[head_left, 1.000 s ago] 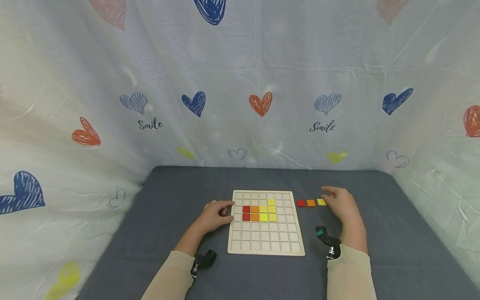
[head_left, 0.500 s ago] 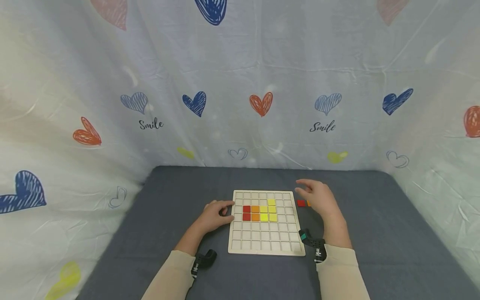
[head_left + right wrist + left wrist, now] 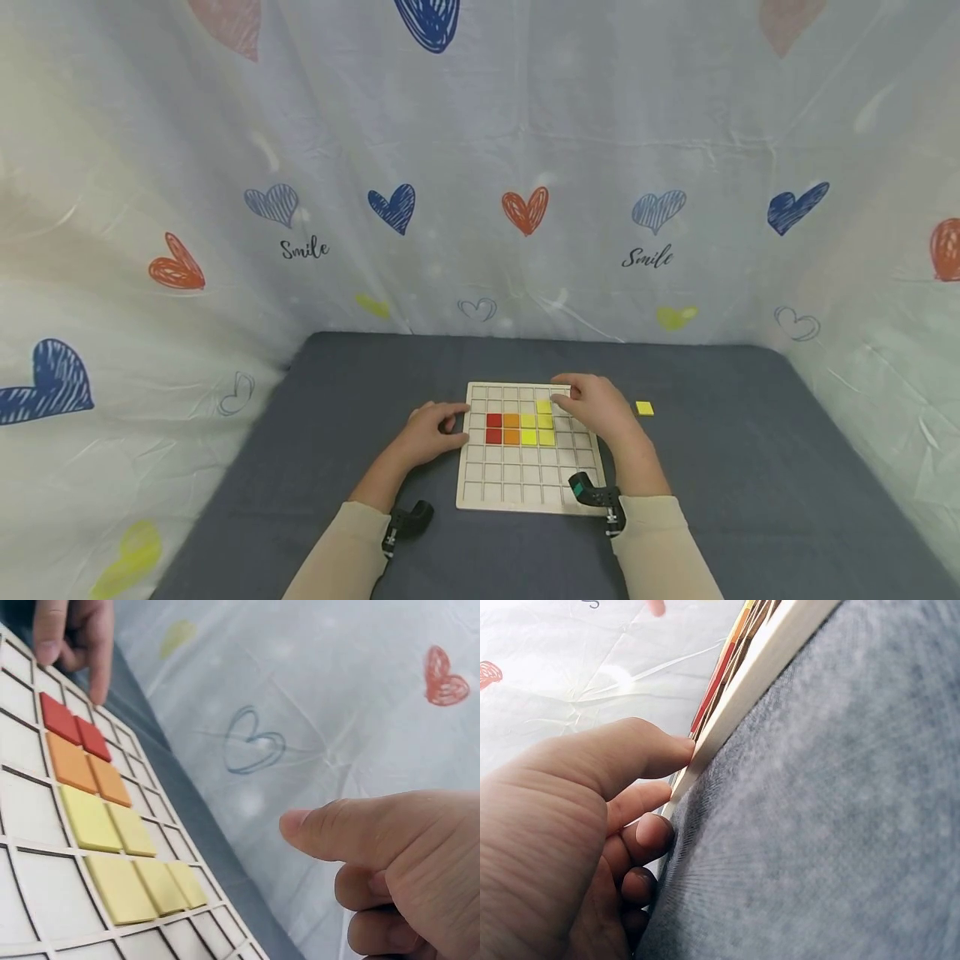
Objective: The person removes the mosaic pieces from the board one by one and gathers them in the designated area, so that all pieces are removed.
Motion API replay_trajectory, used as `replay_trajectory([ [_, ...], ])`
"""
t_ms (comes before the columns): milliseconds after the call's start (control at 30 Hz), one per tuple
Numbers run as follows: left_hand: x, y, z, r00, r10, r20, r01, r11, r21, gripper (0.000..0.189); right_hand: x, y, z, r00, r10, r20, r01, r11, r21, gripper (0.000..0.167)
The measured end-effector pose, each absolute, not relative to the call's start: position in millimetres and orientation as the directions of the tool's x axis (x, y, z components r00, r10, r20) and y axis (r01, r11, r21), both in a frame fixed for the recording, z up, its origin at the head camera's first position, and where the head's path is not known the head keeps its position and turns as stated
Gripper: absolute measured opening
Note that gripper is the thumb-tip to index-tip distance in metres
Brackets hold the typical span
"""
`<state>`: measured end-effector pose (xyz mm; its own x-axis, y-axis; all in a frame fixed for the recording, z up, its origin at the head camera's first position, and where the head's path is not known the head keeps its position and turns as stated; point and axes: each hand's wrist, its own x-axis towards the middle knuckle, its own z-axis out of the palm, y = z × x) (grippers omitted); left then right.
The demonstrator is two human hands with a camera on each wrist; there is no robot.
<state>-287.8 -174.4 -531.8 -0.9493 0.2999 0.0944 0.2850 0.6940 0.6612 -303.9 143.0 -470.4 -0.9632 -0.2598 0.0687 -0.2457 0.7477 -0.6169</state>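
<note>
A pale wooden grid board (image 3: pixel 517 492) lies on the dark cloth, with red tiles (image 3: pixel 493 428), orange tiles (image 3: pixel 512 428) and several yellow tiles (image 3: pixel 528 436) set in its squares. My left hand (image 3: pixel 427 433) touches the board's left edge with thumb and index fingertips, set apart along that edge; the left wrist view shows its other fingers bent below. Over the board's upper right corner is my right hand (image 3: pixel 600 408), its thumb and index tips apart near the topmost yellow tile. In the right wrist view no tile shows at the right thumb (image 3: pixel 330 829). A loose yellow tile (image 3: pixel 644 408) lies to the right.
A dark grey cloth (image 3: pixel 375 375) covers the table. Behind it hangs a pale curtain (image 3: pixel 450 150) printed with hearts and the word "Smile". A black wrist device (image 3: pixel 600 496) on the right arm overlaps the board's lower right corner.
My right hand has moved left from beside the loose yellow tile to over the board. The loose red and orange tiles, seen earlier, no longer show. My left hand stays at the board's edge.
</note>
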Motion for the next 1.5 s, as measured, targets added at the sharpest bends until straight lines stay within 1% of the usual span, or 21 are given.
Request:
replay_trajectory([
  [167, -287, -174, -534, -0.950, 0.299, 0.091, 0.283, 0.700, 0.656, 0.045, -307, 136, -482, -0.962, -0.273, 0.007, -0.230, 0.797, -0.559, 0.042],
  [300, -287, -175, -535, -0.948, 0.303, 0.092, 0.286, 0.695, 0.659, 0.045, -309, 133, -489, -0.964, -0.265, -0.035, -0.205, 0.817, -0.539, 0.042],
  [533, -288, -175, -531, -0.948, 0.305, 0.095, 0.288, 0.685, 0.670, 0.044, -312, 130, -499, -0.966, -0.257, -0.016, -0.214, 0.835, -0.507, 0.034],
  [800, -288, -175, -530, -0.949, 0.301, 0.090, 0.283, 0.694, 0.662, 0.045, -312, 129, -501, -0.977, -0.213, 0.000, -0.176, 0.809, -0.561, 0.030],
  [1133, -288, -174, -531, -0.949, 0.300, 0.096, 0.285, 0.688, 0.668, 0.045, -313, 131, -502, -0.979, -0.198, 0.044, -0.187, 0.798, -0.572, 0.028],
  [1233, -288, -175, -532, -0.949, 0.300, 0.097, 0.286, 0.690, 0.665, 0.046, -314, 134, -500, -0.981, -0.190, 0.044, -0.177, 0.774, -0.607, 0.030],
  [1367, -288, -175, -531, -0.949, 0.300, 0.095, 0.285, 0.691, 0.664, 0.046, -314, 141, -493, -0.982, -0.186, 0.046, -0.167, 0.711, -0.683, 0.030],
  [1500, -288, -175, -531, -0.947, 0.307, 0.096, 0.290, 0.687, 0.666, 0.046, -313, 152, -484, -0.978, -0.197, 0.065, -0.182, 0.657, -0.732, 0.030],
])
